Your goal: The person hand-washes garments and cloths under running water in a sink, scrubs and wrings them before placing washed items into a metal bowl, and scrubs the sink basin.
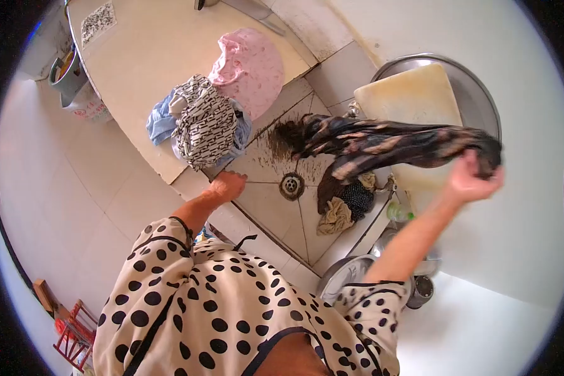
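Observation:
My right hand (476,180) is closed on one end of a long dark patterned cloth (388,143). The cloth stretches left over the tiled sink basin, its far end near the basin's dirty back corner. My left hand (229,186) is at the basin's front left edge, its fingers curled; what they hold, if anything, is hidden. Beyond it, a black-and-white patterned cloth (205,119) lies bundled with light blue cloth (161,122) on the counter. Dark and beige cloths (336,215) lie in the basin, right of the drain (291,186).
A pink cloth (247,66) lies on the beige counter (138,56). Behind the dark cloth, a yellowish board (413,94) leans by a large metal basin (482,94). Bowls (344,276) and a dark cup (422,289) are at the lower right. A red stool (74,335) stands lower left.

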Demonstrator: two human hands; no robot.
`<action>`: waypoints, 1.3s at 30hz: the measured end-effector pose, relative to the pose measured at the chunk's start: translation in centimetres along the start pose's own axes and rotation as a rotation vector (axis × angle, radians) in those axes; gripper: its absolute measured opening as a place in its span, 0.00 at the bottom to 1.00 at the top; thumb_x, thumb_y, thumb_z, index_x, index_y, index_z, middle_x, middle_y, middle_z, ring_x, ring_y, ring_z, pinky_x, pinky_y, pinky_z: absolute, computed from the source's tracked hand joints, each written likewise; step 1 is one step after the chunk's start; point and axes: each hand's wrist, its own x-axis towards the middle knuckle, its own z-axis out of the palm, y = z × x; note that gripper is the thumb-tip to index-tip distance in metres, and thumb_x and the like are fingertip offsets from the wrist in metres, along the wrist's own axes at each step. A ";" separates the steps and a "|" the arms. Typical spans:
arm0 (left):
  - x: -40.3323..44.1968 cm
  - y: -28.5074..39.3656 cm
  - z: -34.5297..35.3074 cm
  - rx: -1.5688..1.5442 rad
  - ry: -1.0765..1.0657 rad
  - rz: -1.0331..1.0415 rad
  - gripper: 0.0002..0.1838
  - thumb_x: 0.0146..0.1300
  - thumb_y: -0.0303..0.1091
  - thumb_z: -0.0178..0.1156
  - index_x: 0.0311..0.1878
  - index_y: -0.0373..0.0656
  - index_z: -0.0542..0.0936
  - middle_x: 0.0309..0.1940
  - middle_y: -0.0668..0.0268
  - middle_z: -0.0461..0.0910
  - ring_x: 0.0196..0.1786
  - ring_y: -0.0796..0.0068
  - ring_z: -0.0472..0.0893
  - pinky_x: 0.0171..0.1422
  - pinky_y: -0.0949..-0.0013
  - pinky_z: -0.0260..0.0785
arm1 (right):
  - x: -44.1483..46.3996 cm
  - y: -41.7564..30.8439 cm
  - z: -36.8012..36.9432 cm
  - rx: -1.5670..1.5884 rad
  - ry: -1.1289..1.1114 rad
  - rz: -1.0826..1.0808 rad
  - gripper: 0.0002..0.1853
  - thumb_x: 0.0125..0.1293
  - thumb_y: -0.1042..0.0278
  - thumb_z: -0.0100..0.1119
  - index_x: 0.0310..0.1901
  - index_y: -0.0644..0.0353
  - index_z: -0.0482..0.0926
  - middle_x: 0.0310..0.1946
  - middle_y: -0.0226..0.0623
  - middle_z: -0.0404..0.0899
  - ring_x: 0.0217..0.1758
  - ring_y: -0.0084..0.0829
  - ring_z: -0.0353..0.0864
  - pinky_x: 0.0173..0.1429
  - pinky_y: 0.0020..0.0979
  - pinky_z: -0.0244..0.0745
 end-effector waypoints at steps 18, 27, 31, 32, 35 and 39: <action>0.2 0.3 0.0 0.014 -0.019 0.005 0.11 0.62 0.32 0.48 0.41 0.37 0.75 0.35 0.51 0.81 0.42 0.50 0.82 0.45 0.49 0.75 | -5.9 7.1 -10.5 -0.300 0.025 0.284 0.09 0.57 0.68 0.59 0.39 0.60 0.79 0.34 0.35 0.82 0.37 0.27 0.81 0.43 0.28 0.77; 0.3 1.0 -1.1 0.022 -0.054 -0.066 0.13 0.66 0.38 0.47 0.38 0.38 0.75 0.33 0.50 0.80 0.38 0.47 0.81 0.42 0.49 0.74 | -9.6 9.6 -14.0 -0.591 0.201 0.326 0.20 0.51 0.60 0.56 0.45 0.62 0.78 0.38 0.37 0.78 0.39 0.35 0.77 0.51 0.37 0.72; 0.1 0.9 -0.7 0.082 0.031 -0.054 0.11 0.64 0.36 0.49 0.36 0.39 0.76 0.30 0.55 0.81 0.37 0.52 0.81 0.41 0.53 0.75 | -15.7 21.1 -24.5 -1.205 -0.435 0.785 0.11 0.58 0.66 0.61 0.39 0.64 0.78 0.28 0.35 0.79 0.28 0.33 0.78 0.37 0.36 0.73; -0.1 0.8 -0.6 0.074 0.066 -0.047 0.11 0.64 0.37 0.49 0.35 0.40 0.76 0.29 0.55 0.81 0.37 0.52 0.81 0.41 0.52 0.74 | -16.9 23.4 -26.9 -1.445 -0.563 0.715 0.20 0.57 0.64 0.65 0.50 0.63 0.77 0.37 0.45 0.83 0.38 0.41 0.83 0.43 0.40 0.75; 0.0 1.1 -0.8 0.054 0.092 -0.079 0.11 0.65 0.37 0.50 0.35 0.40 0.76 0.29 0.55 0.80 0.36 0.52 0.81 0.40 0.52 0.74 | -17.8 27.1 -25.7 -1.311 -0.728 0.706 0.46 0.52 0.62 0.73 0.71 0.53 0.56 0.66 0.54 0.63 0.66 0.47 0.67 0.64 0.45 0.68; 0.1 0.9 -0.3 -0.025 0.123 -0.106 0.09 0.63 0.36 0.52 0.34 0.40 0.75 0.28 0.51 0.78 0.37 0.48 0.79 0.41 0.49 0.72 | -17.9 31.4 -20.5 -1.382 -1.055 0.565 0.56 0.45 0.66 0.77 0.73 0.53 0.50 0.73 0.53 0.47 0.71 0.53 0.59 0.70 0.49 0.60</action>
